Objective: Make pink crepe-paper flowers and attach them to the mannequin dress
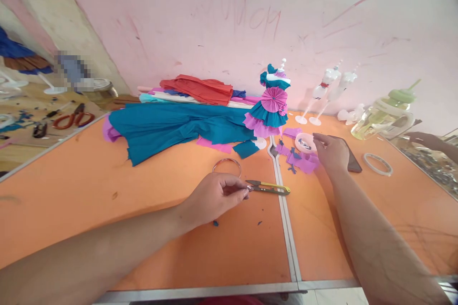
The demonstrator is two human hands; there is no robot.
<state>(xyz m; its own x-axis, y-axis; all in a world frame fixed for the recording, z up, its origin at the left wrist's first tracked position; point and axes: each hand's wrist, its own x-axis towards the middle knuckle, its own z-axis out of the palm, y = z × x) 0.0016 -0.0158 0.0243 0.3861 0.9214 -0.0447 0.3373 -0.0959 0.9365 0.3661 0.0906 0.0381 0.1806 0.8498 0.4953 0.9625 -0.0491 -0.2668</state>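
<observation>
My left hand [218, 195] is closed in a pinch near the middle of the orange table, on something small and shiny that I cannot make out. Just beyond its fingertips lie yellow and dark thread snips [272, 188], and a thin copper-coloured ring [227, 161] is behind it. My right hand [332, 150] reaches to the right rim of a small pink bowl [304, 143] with bits inside; what its fingertips hold, if anything, is too small to tell. Purple paper scraps [307, 163] lie beside the bowl. A mannequin [274, 100] in a teal and purple paper dress stands behind.
Teal crepe paper [171, 126] and folded red paper [200, 88] lie at the back left. Two bare mannequins [327, 81], a jug [382, 114], a dark phone [352, 156] and a tape roll [377, 164] are at the right. Another person's hand [425, 140] shows at the far right.
</observation>
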